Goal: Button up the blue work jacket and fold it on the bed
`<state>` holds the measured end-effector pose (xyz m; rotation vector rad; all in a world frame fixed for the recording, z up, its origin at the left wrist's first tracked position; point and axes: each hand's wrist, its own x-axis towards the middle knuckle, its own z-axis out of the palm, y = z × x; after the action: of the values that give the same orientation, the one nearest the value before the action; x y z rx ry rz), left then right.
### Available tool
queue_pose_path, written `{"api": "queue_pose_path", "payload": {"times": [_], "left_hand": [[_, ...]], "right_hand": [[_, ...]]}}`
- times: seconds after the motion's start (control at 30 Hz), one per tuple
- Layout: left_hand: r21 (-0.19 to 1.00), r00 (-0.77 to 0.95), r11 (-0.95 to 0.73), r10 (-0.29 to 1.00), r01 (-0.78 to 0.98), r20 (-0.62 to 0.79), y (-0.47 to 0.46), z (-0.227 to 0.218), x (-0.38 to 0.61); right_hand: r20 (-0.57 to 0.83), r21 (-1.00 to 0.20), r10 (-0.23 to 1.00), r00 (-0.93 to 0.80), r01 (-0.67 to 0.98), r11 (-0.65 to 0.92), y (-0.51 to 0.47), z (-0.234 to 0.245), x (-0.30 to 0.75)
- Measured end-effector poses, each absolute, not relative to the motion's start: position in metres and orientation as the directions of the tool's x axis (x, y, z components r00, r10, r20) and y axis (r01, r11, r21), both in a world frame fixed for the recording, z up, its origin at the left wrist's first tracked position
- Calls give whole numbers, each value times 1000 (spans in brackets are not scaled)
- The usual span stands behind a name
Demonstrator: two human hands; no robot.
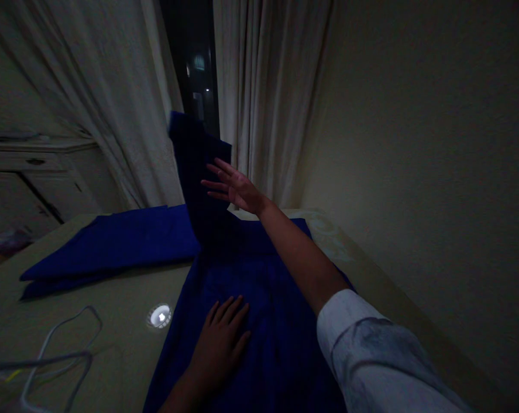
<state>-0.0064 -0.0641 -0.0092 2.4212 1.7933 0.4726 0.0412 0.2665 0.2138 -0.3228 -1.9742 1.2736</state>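
Observation:
A dark blue garment point(268, 310) lies spread over the table in front of me. My left hand point(220, 338) rests palm down on it, its fingers a little apart. One long narrow piece of the cloth, like a sleeve point(199, 183), stands up in the air beyond, folding at its base. Beside that raised piece my right hand point(237, 186) is lifted, fingers stretched and spread, with nothing gripped in it. Whether the fingertips touch the cloth I cannot tell. Another flat blue length of cloth point(125, 241) extends to the left; its join with the garment is hidden.
On the pale tabletop point(121, 355) are a small bright round object point(159, 315) and a loop of white cord or wire point(48, 350). Pale curtains point(268, 86) hang behind, with a dark window gap. A wall point(435, 172) borders the right; a cabinet point(35, 178) stands at left.

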Motion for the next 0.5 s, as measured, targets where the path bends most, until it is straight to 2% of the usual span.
{"api": "queue_pose_path", "payload": {"times": [0.03,0.07,0.13,0.2,0.23,0.3,0.33,0.4,0.5], "left_hand": [[259,266,-309,945,915,190,-65,-9,-7],[263,267,-311,945,913,189,-65,-8,-7],[271,260,-306,946,913,195,-65,-7,-7],[279,250,-300,947,912,202,-64,-6,-6],[282,247,-298,948,912,203,-64,-6,-6],[289,248,-298,949,910,197,-64,-5,-5],[292,252,-300,949,908,192,-64,-4,-5],[296,257,-303,949,906,183,-64,-4,-5],[295,252,-299,950,908,187,-65,-5,-6]], "right_hand": [[437,-876,532,-725,-210,433,265,205,32],[371,-893,549,-749,-126,431,261,191,29],[192,-848,671,-716,223,481,248,149,35],[86,-632,775,-626,567,528,231,102,50],[56,-518,802,-594,670,532,221,81,58],[54,-428,828,-559,736,525,204,50,69],[67,-423,833,-549,740,522,198,41,71],[105,-447,838,-536,727,521,194,37,71],[194,-531,849,-492,675,512,208,56,78]]}}
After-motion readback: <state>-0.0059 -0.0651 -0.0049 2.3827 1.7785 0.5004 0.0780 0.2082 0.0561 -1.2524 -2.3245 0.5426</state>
